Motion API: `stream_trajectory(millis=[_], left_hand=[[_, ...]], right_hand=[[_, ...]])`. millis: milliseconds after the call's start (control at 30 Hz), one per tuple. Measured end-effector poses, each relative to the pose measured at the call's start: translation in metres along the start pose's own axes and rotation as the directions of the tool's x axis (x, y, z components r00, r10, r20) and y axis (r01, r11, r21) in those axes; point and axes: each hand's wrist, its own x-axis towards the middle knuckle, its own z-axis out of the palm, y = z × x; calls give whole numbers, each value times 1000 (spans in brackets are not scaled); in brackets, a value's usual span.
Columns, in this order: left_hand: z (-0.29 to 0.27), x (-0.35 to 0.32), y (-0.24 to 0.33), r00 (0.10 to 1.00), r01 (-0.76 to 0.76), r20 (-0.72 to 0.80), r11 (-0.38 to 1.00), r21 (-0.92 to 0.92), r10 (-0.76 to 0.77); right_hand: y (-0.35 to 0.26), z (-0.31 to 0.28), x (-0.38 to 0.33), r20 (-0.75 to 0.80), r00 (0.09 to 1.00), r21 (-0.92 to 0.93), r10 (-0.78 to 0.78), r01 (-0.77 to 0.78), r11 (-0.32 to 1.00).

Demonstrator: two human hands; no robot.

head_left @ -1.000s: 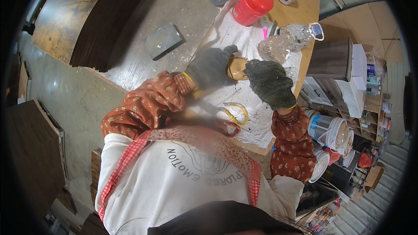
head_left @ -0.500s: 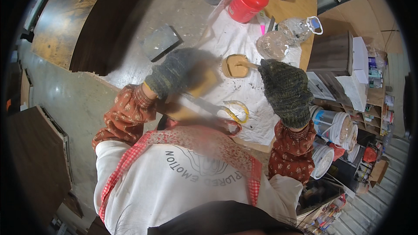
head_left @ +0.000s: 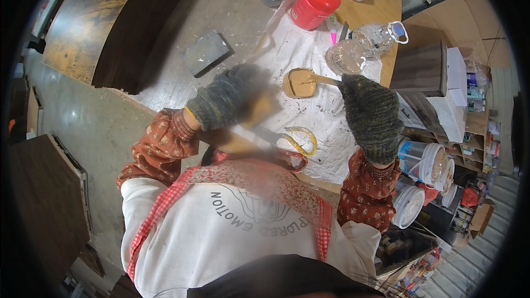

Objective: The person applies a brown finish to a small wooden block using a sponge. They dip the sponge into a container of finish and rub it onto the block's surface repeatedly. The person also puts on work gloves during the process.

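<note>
L gloved hand (head_left: 226, 96) grips a blurred tan wood piece (head_left: 251, 124) near the body, R gloved hand (head_left: 371, 115) holds a stick (head_left: 326, 80) dipped in a tan paste tub (head_left: 300, 83) on white sheet (head_left: 309, 49), keeping drips off the bench.

I am in a woodworking or finishing workshop. Dark stained wood panels (head_left: 105, 27) lean about the concrete floor (head_left: 99, 132), white paint buckets (head_left: 425, 165) are stacked beside me, and my surface (head_left: 381, 5) carries a stained white cloth (head_left: 309, 55), a red-lidded jar (head_left: 313, 4) and a tub of tan paste (head_left: 299, 83).
</note>
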Motion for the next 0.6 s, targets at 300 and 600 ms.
stream_trajectory(millis=[300,600], left_hand=[[-8,-9,2,998,58,-9,998,5,-58],[2,-13,7,836,263,44,328,-908,-548]], right_hand=[[7,32,-16,256,967,-567,-14,162,808],[15,46,-36,280,958,-631,-55,226,742]])
